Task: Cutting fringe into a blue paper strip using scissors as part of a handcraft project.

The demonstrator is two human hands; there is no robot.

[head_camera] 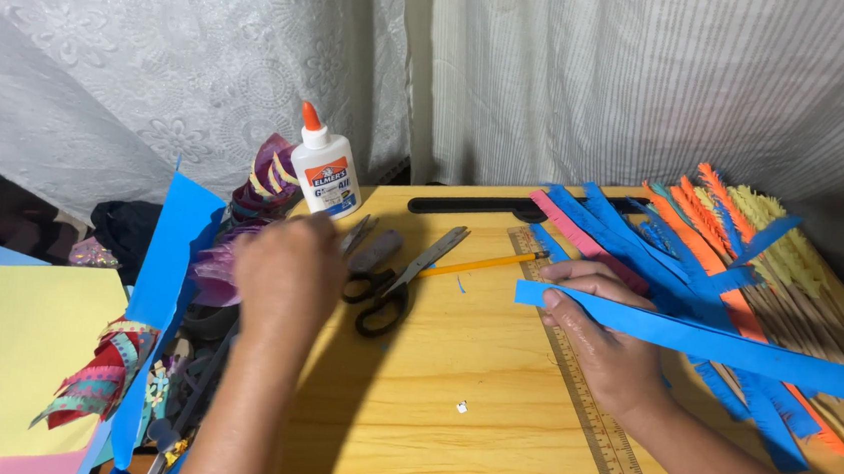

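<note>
Right hand (606, 344) pinches one end of a long blue paper strip (734, 347) lying across a wooden ruler (596, 421) on the table (452, 370). Left hand (289, 275), grip hidden, hovers beside black scissors (393, 285). Behind stands a white glue bottle (327, 167), orange cap, blue-and-orange label.

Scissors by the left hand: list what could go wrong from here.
1. The scissors lie open, blades apart, right beside the reaching left hand; a blind grab could nick a finger.
2. The glue bottle stands upright just behind that hand and could be knocked over.
3. The right hand pins only one end of the long blue paper strip; its free end overlies the pile of fringed strips and may snag or tear.
</note>
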